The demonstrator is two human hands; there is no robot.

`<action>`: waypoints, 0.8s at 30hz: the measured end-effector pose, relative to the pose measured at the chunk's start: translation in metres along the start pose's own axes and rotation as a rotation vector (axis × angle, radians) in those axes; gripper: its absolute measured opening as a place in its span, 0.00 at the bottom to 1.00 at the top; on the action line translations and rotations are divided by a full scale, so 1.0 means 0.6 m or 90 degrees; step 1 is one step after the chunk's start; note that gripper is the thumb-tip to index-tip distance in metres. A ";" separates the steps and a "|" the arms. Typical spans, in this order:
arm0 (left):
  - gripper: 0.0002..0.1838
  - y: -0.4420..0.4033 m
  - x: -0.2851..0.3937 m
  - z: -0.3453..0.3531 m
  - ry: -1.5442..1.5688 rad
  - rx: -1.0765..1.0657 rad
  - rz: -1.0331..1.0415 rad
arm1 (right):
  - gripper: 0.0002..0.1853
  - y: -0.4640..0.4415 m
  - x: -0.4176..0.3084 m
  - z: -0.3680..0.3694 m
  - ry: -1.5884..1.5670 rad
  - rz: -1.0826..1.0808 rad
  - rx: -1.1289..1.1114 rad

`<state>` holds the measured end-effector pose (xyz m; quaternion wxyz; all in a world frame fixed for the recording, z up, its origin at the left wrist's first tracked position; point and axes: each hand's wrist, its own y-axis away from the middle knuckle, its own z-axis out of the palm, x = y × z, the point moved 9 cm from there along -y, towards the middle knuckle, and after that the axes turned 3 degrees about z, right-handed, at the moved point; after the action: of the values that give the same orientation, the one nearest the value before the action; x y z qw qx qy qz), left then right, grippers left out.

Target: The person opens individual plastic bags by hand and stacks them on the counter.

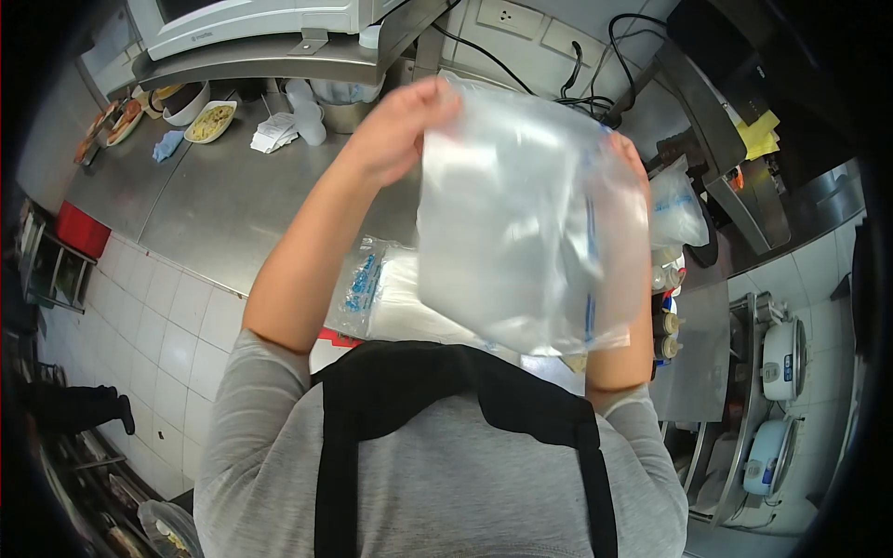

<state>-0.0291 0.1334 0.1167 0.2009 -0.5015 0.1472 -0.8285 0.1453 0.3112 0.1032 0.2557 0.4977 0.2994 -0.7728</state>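
Note:
A large clear plastic bag [521, 223] with blue marks along its right side hangs between my hands, above the counter. My left hand [409, 126] pinches its upper left corner, the fingers closed and slightly blurred. At the upper right edge is my right hand [630, 153], mostly behind the plastic, with only some fingers showing as they hold the bag. Beneath it on the counter lies a pack of folded white plastic [405, 298] in a clear wrapper with blue print, partly covered by the raised bag.
A steel counter [209, 219] extends left, with a plate of food [212, 122], white papers [274, 133] and a blue cloth [168, 145]. A microwave [251, 28] stands on the shelf above. Bottles [665, 324] and a filled plastic bag [677, 205] are at right.

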 end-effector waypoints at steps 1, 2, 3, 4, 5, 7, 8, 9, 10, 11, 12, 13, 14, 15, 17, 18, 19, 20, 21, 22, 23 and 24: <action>0.08 0.001 -0.009 -0.014 -0.074 0.047 -0.027 | 0.08 -0.029 0.016 -0.011 0.052 -0.009 0.039; 0.08 0.006 -0.022 -0.032 -0.147 0.096 -0.053 | 0.08 -0.047 0.038 -0.027 0.104 -0.016 0.078; 0.09 0.012 -0.038 -0.055 -0.221 0.145 -0.079 | 0.07 -0.063 0.102 -0.062 0.074 0.003 0.019; 0.11 0.021 -0.100 -0.133 -0.273 0.162 -0.020 | 0.08 -0.068 0.155 -0.087 0.048 0.064 0.046; 0.11 0.034 -0.157 -0.179 -0.295 0.237 -0.066 | 0.09 -0.071 0.208 -0.111 0.019 0.124 0.075; 0.09 0.083 -0.261 -0.230 -0.291 0.443 -0.264 | 0.13 -0.011 0.315 -0.120 0.073 0.244 0.230; 0.08 0.104 -0.274 -0.231 -0.345 0.468 -0.301 | 0.14 0.008 0.335 -0.128 0.132 0.254 0.241; 0.08 0.122 -0.283 -0.235 -0.399 0.495 -0.335 | 0.15 0.028 0.355 -0.136 0.190 0.266 0.252; 0.08 0.133 -0.289 -0.248 -0.453 0.524 -0.368 | 0.16 0.028 0.356 -0.139 0.227 0.272 0.234; 0.09 0.119 -0.268 -0.256 -0.616 0.489 -0.306 | 0.17 0.033 0.361 -0.143 0.261 0.284 0.219; 0.11 0.109 -0.247 -0.246 -0.555 0.489 -0.202 | 0.18 0.032 0.330 -0.141 0.213 0.265 0.229; 0.12 0.088 -0.203 -0.225 -0.491 0.487 -0.091 | 0.20 0.020 0.272 -0.122 0.168 0.240 0.236; 0.15 0.065 -0.152 -0.200 -0.425 0.482 0.023 | 0.24 0.018 0.209 -0.091 0.049 0.128 0.252; 0.21 0.035 -0.102 -0.145 -0.315 0.388 0.157 | 0.27 0.009 0.152 -0.058 -0.030 -0.032 0.198; 0.33 0.015 -0.085 -0.088 -0.302 0.300 0.234 | 0.32 -0.007 0.138 -0.045 0.026 -0.177 0.142; 0.37 0.007 -0.097 -0.086 -0.402 0.303 0.188 | 0.35 -0.002 0.156 -0.047 0.109 -0.244 0.163; 0.41 0.002 -0.105 -0.086 -0.503 0.303 0.143 | 0.39 0.006 0.174 -0.049 0.191 -0.310 0.194; 0.42 0.012 -0.128 -0.091 -0.538 0.272 0.121 | 0.38 0.018 0.206 -0.037 0.266 -0.299 0.213; 0.44 0.034 -0.168 -0.105 -0.572 0.239 0.100 | 0.38 0.034 0.227 -0.031 0.340 -0.289 0.231; 0.45 0.054 -0.201 -0.117 -0.607 0.205 0.079 | 0.37 0.039 0.242 -0.032 0.375 -0.258 0.201; 0.44 0.074 -0.227 -0.137 -0.620 0.212 0.035 | 0.35 0.045 0.256 -0.035 0.408 -0.226 0.171; 0.43 0.095 -0.251 -0.155 -0.632 0.219 -0.010 | 0.34 0.053 0.269 -0.041 0.442 -0.193 0.141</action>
<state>-0.0387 0.1598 -0.0674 0.3195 -0.7945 -0.1079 -0.5050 0.1220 0.2913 -0.0600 -0.0332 0.7040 0.3531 -0.6153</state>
